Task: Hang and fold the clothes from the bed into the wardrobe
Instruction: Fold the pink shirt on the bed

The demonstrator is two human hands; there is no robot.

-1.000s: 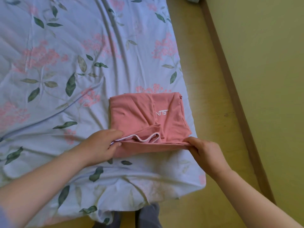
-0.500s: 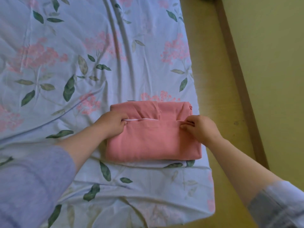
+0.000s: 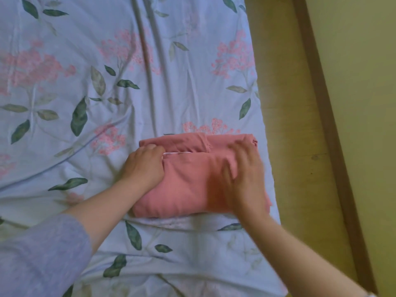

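Note:
A pink garment [image 3: 188, 185] lies folded into a compact rectangle near the right edge of the bed [image 3: 107, 82], which is covered with a light blue floral sheet. My left hand [image 3: 143, 166] is curled at the garment's left side and grips the folded edge there. Over the right half of the garment lies my right hand [image 3: 244, 174], fingers spread and flat on the cloth; it is blurred by motion. A thin white trim shows along the fold line between my hands.
A strip of yellow-brown wooden floor [image 3: 285, 103] runs along the bed's right side. Beyond it stands a yellow-green wall [image 3: 360, 82] with a brown skirting board [image 3: 325, 125]. The rest of the sheet is wrinkled and bare.
The near half of the garment was folded over the far half. My right hand let go of the pinched edge and now spreads flat over the cloth. My left hand stays at the left edge.

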